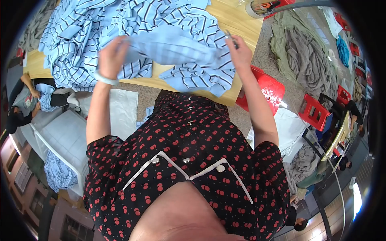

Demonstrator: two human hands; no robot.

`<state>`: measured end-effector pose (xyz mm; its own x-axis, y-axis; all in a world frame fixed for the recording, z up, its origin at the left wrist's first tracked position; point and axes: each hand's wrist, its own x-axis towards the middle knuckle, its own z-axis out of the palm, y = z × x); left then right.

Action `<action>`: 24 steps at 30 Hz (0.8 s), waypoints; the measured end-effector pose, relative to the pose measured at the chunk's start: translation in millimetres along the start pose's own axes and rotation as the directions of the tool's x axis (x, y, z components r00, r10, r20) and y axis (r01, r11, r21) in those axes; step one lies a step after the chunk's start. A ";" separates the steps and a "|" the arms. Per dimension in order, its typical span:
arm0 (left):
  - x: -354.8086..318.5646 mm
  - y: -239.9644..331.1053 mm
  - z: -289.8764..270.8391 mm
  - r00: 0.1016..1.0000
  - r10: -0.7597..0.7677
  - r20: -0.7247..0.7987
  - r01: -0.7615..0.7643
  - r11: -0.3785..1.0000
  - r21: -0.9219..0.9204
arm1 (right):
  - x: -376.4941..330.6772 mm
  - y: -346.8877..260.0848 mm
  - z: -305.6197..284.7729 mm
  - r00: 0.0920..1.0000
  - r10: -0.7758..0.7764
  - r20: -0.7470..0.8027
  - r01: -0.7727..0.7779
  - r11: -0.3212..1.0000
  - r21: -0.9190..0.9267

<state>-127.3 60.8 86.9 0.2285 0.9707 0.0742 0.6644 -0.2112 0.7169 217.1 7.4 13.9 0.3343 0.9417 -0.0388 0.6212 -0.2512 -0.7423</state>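
Observation:
Above the wooden table, a light blue striped cloth piece (171, 47) is stretched out between my two hands, a little blurred by motion. My left hand (113, 56), with a pale bangle (106, 78) at its wrist, is closed on the cloth's left end. At the right end is my right hand (240, 54), its fingers closed round a small dark metal tool (230, 39) that looks like thread snips. Whether these fingers also grip the cloth is hard to see. Beneath and beyond lies a big heap of blue cloth with dark and white stripes (76, 44).
The wooden table's edge (237, 90) runs close to my body. A can of tools (259, 8) stands at its far right corner. Red stools (267, 90) and grey-green cloth piles (299, 52) are on the right. Leftward are a white bin (60, 136) and a seated person (24, 102) handling blue cloth.

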 end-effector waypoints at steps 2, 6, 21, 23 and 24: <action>-3.1 -50.7 -18.6 0.922 0.065 -0.381 0.042 0.963 0.267 | 20.2 37.2 -7.6 0.999 0.033 0.012 -0.032 0.997 -0.076; -37.5 -106.0 -15.1 0.787 0.093 -0.610 0.376 0.711 0.594 | 60.5 96.0 -6.7 0.985 -0.172 -0.017 0.154 0.918 -0.367; -175.8 30.8 268.5 0.425 -0.904 0.050 0.870 0.393 -0.299 | 133.7 139.1 10.8 0.820 -0.570 0.054 0.542 0.743 -0.392; -171.9 32.5 275.6 0.425 -0.883 -0.197 0.714 0.461 -0.527 | 128.1 138.6 4.3 0.800 -0.598 0.056 0.569 0.725 -0.389; -169.4 28.2 275.7 0.360 -0.903 -0.233 0.726 0.428 -0.538 | 119.7 140.3 4.6 0.773 -0.629 0.087 0.619 0.716 -0.321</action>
<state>49.0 -141.1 -96.6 -0.6839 0.5669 -0.4592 0.0672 0.6757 0.7342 341.0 85.9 -98.0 -0.1940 0.9049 0.3788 0.8797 0.3314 -0.3411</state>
